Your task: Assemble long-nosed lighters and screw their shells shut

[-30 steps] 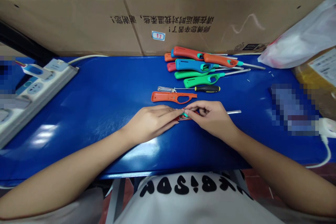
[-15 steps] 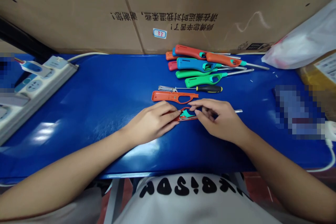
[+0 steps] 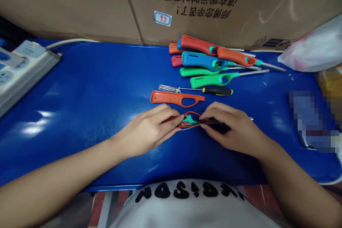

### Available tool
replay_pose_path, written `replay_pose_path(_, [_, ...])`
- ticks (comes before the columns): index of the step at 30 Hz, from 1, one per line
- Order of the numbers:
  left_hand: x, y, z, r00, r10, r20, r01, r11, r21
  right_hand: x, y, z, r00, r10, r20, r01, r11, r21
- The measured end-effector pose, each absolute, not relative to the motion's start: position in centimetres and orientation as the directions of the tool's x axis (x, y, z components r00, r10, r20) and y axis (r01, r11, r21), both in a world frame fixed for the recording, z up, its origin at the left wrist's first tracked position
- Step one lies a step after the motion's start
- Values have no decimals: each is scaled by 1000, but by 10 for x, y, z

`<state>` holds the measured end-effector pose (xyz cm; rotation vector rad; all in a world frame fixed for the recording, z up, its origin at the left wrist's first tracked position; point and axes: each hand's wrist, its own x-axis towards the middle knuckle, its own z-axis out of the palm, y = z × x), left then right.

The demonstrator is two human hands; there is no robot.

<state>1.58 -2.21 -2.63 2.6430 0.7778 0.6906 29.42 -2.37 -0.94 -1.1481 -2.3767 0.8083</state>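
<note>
Between my hands is an opened orange lighter body (image 3: 197, 113), a long-necked lighter with a teal trigger (image 3: 190, 119) showing inside. My left hand (image 3: 156, 126) is closed around its left end, which the fingers mostly hide. My right hand (image 3: 231, 124) pinches the neck end with thumb and forefinger; a metal tip (image 3: 251, 119) pokes out past the knuckles. Just beyond my hands lies the loose orange casing half (image 3: 167, 97), inner side up. Behind that casing rests a screwdriver with a black and yellow handle (image 3: 217, 91), beside a small clear part (image 3: 167, 88).
Several assembled lighters in red, orange, blue and green (image 3: 204, 60) lie piled at the back. A cardboard box (image 3: 80, 10) stands behind the blue table (image 3: 107, 78). A power strip (image 3: 29, 60) is at left, a white plastic bag (image 3: 312, 50) at right.
My right fingers have closed from a looser pose onto the lighter's neck end. My left hand keeps its hold. The whole view has tilted slightly downward.
</note>
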Motion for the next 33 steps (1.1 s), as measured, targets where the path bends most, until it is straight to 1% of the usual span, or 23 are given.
replay_pose_path(2, [16,-22,-26,736,574,359,422,-804,420,294,-23,-12,-592,799,105,575,510,-640])
replay_pose_path(7, [16,-22,-25,728,592,346,426,-786,448,292,-22,-16,-635,754,166,583,609,-538])
replay_pose_path(11, [17,-22,-24,729,591,346,432,-789,438,291,-23,-16,-644,733,219,569,650,-503])
replay_pose_path(20, [18,-21,-23,742,586,325,441,-792,421,293,-24,-21,-710,659,248,542,737,-404])
replay_pose_path(23, [17,-22,-23,742,582,332,442,-798,410,291,-25,-20,-714,654,248,561,747,-355])
replay_pose_path(27, [15,-23,-24,751,555,358,419,-819,393,289,-26,-17,-711,662,237,574,742,-346])
replay_pose_path(31, [16,-24,-23,768,546,335,434,-828,356,290,-25,-15,-712,658,245,576,746,-334])
replay_pose_path(33, [18,-25,-22,764,557,326,444,-820,361,290,-25,-15,-710,658,251,575,748,-332])
